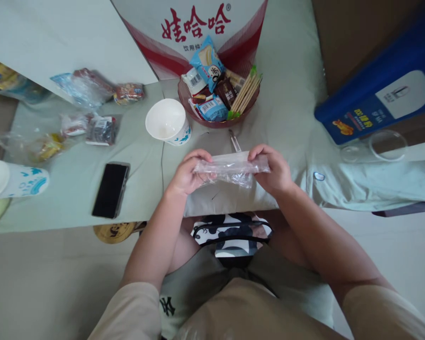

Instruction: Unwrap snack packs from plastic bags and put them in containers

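Stretched between my two hands is a clear plastic bag, its top part folded or flattened into a strip. My left hand pinches its left end, and my right hand grips the right end. The bag's lower part hangs crumpled just above the cloth near the table's front edge. Just beyond the bag lies a small metal-and-white tool, partly hidden by it; its kind is unclear. Behind that stands a dark red bowl full of packaged snacks and a bundle of thin sticks.
A white paper cup stands left of the bowl, a black phone nearer the edge. Wrapped snacks and another paper cup lie farther left. At right are a blue box and a clear plastic cup on its side.
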A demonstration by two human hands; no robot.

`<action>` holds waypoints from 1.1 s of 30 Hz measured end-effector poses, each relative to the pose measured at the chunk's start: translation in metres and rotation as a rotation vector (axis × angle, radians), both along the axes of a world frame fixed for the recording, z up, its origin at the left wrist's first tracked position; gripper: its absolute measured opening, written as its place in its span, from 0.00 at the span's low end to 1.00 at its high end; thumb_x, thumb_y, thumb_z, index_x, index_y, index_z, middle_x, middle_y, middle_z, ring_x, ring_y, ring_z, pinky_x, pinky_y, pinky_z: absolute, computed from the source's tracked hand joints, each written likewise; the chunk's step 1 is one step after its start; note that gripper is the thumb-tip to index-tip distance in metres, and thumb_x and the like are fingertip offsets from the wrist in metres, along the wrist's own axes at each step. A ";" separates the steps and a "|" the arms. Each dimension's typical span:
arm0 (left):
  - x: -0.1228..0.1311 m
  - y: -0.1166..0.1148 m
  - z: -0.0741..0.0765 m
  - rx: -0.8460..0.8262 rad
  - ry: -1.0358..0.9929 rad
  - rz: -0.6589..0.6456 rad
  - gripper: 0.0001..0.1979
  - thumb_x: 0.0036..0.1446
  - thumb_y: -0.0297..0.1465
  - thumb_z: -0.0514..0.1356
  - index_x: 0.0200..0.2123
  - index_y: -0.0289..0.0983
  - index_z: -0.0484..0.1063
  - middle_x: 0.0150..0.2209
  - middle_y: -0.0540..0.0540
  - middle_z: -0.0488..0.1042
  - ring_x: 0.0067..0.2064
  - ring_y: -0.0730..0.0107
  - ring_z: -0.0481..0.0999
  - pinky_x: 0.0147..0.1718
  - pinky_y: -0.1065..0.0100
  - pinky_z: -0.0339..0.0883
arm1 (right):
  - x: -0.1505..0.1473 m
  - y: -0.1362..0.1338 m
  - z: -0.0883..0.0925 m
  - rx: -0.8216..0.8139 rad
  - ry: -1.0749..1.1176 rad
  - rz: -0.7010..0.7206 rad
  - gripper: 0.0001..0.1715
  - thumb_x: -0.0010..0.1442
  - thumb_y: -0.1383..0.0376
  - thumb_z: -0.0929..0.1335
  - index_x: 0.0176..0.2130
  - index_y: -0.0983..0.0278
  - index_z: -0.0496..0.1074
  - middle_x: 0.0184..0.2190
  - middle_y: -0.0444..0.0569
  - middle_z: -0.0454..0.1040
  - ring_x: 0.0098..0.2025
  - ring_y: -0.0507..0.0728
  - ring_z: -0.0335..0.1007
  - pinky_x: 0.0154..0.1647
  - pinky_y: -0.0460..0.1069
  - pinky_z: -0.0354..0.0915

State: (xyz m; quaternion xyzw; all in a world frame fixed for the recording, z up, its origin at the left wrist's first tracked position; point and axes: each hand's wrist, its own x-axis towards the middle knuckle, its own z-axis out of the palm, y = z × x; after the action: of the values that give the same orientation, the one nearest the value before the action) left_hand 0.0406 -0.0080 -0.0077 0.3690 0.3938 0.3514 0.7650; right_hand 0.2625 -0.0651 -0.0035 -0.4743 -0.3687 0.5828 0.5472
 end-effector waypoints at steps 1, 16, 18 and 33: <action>-0.001 0.001 0.000 0.022 -0.004 -0.010 0.13 0.48 0.40 0.68 0.26 0.38 0.72 0.23 0.49 0.73 0.24 0.69 0.75 0.23 0.67 0.73 | 0.002 0.000 0.000 0.005 -0.033 0.000 0.22 0.57 0.43 0.66 0.29 0.58 0.66 0.23 0.44 0.62 0.24 0.53 0.60 0.25 0.51 0.61; 0.008 -0.003 -0.014 0.562 0.372 0.315 0.14 0.50 0.30 0.68 0.40 0.42 0.71 0.43 0.48 0.76 0.45 0.67 0.78 0.47 0.65 0.73 | 0.005 0.003 -0.008 -0.048 -0.266 -0.192 0.19 0.52 0.56 0.75 0.34 0.58 0.64 0.26 0.40 0.63 0.28 0.51 0.57 0.29 0.48 0.57; 0.008 -0.010 -0.014 0.738 0.512 0.378 0.08 0.53 0.31 0.68 0.37 0.41 0.72 0.41 0.47 0.75 0.47 0.64 0.76 0.50 0.63 0.72 | 0.004 0.000 -0.006 0.029 -0.345 -0.269 0.17 0.55 0.57 0.73 0.31 0.58 0.62 0.27 0.41 0.65 0.29 0.52 0.58 0.31 0.49 0.57; 0.020 -0.028 -0.010 0.519 0.266 -0.059 0.26 0.61 0.55 0.65 0.48 0.40 0.82 0.45 0.41 0.82 0.49 0.55 0.80 0.54 0.58 0.72 | -0.028 -0.011 -0.006 0.150 -0.323 0.151 0.17 0.63 0.51 0.70 0.34 0.59 0.66 0.29 0.42 0.65 0.31 0.53 0.59 0.34 0.50 0.60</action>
State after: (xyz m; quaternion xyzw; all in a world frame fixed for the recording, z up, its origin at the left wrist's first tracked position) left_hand 0.0610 -0.0363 -0.0179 0.6066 0.3766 0.3665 0.5966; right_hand 0.2344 -0.0762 -0.0093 -0.4906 -0.5286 0.5093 0.4696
